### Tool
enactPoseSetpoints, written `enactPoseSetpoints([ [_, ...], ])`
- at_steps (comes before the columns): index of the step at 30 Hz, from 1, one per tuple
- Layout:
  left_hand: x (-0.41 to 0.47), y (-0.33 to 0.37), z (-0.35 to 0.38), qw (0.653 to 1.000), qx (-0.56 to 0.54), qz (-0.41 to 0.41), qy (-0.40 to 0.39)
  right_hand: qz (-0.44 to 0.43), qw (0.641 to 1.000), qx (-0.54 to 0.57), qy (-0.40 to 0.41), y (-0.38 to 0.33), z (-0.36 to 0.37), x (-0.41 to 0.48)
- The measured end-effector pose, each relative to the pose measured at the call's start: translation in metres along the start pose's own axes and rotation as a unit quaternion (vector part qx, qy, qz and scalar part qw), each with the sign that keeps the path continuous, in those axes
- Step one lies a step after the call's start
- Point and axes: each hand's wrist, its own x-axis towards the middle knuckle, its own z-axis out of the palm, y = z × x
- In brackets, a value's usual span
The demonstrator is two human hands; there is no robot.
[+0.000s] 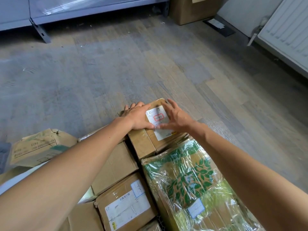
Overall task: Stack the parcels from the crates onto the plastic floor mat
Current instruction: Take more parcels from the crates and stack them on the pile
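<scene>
Both my hands lie flat on one small parcel [142, 144]. My left hand [138, 116] presses its top with straight fingers reaching over the far edge. My right hand [176, 117] is spread wide, its fingertips on the white label [157, 116] between my palms. Neither hand is curled round anything, so I judge I am settling the parcel into place or about to lift it. Nearer to me than my right hand lies a leaf-print parcel [191, 177] in clear film, touching the small one. Under my left forearm sit a plain box [115, 165] and a labelled box [126, 205], and a crumpled box [38, 147] lies well out to the left. That makes five parcels I can count, plus edges of others. No crate shows, and I cannot make out the mat, so I cannot say how many parcels are left.
</scene>
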Motion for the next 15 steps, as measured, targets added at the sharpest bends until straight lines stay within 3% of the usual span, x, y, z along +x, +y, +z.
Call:
enactPoseSetpoints([
  [3,0.000,-0.001,-0.001,1.000,-0.010,-0.005,0.006,0.086,0.972,0.209,0.062,0.013,-0.008,-0.002],
  [5,0.001,-0.001,-0.001,0.999,-0.031,-0.014,0.023,0.153,0.944,0.292,0.024,0.026,-0.010,-0.007],
  [9,0.001,-0.005,-0.005,0.998,-0.039,-0.031,0.041,0.228,0.905,0.346,-0.093,0.047,-0.006,-0.018],
  [15,-0.006,-0.020,-0.029,0.996,-0.051,-0.059,0.052,0.249,0.883,0.394,-0.062,0.041,-0.012,-0.004],
])
